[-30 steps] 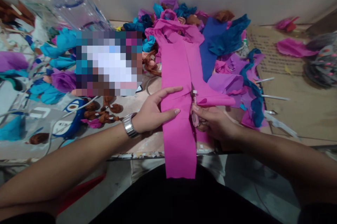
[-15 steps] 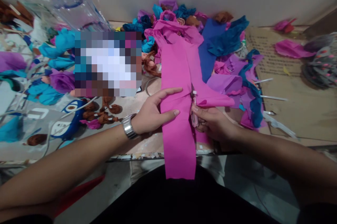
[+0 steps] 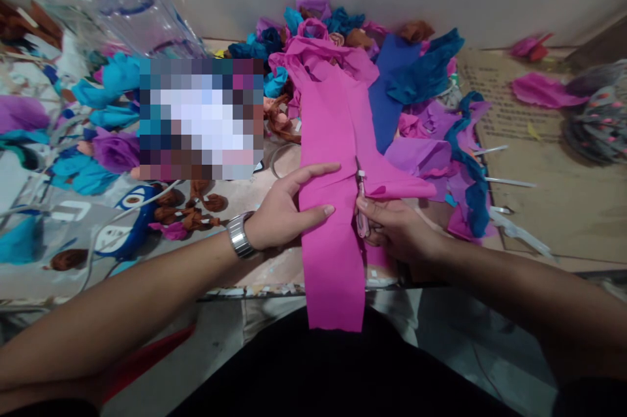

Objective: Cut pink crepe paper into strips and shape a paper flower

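My left hand point(image 3: 279, 208) lies on a long pink crepe paper strip point(image 3: 333, 266), thumb and forefinger stretched apart over it; its other fingers are hidden. In my right hand point(image 3: 392, 224) is a small pair of scissors point(image 3: 362, 217) with a pinkish handle, gripped between thumb and curled fingers. A white bit sits near the base of its dark blades, which point away from me at a slit in the pink paper. To the right of the slit, a pink flap point(image 3: 401, 187) spreads sideways. The strip's near end hangs over the table edge.
Crumpled paper flowers point(image 3: 323, 31) and purple and teal pieces point(image 3: 421, 155) crowd the back and right. A clear bottle point(image 3: 147, 18), a blue-and-white object point(image 3: 127, 224) and brown bundles point(image 3: 196, 198) are on the left. Cardboard point(image 3: 548, 195) lies at right.
The scissors' dark blade tip now shows beyond the white bit, above the paper. The strip's near end has shifted slightly away from me. Both hands stay almost in place.
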Demonstrator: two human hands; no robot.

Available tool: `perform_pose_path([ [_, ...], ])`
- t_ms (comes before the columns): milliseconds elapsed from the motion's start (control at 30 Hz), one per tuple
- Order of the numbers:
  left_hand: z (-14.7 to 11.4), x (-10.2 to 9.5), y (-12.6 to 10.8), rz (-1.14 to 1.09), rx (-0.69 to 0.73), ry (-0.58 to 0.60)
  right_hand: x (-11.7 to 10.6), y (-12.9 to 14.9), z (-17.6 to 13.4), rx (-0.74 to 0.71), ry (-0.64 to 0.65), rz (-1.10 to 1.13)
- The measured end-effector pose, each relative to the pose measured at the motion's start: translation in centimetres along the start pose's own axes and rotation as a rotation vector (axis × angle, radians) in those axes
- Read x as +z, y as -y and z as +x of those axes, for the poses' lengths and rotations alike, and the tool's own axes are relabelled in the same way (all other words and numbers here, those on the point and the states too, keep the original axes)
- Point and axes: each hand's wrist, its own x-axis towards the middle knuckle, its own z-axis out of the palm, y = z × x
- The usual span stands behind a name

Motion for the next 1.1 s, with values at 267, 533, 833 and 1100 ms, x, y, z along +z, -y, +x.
perform_pose_path([
  [267,0.8,-0.6,0.3,0.059,0.074,-0.065,0.2,-0.1,-0.1,0.023,-0.033,0.046],
  [533,1.3,-0.7,1.1,-0.090,-0.079,-0.146,0.4,0.0,-0.1,-0.009,0.002,0.065],
  [833,1.0,-0.3,0.5,-0.087,-0.029,-0.147,0.6,0.4,-0.2,0.006,0.011,0.075],
  [1100,1.1,-0.9,0.2,-0.009,0.015,-0.184,0.5,0.1,-0.5,0.042,0.010,0.094],
])
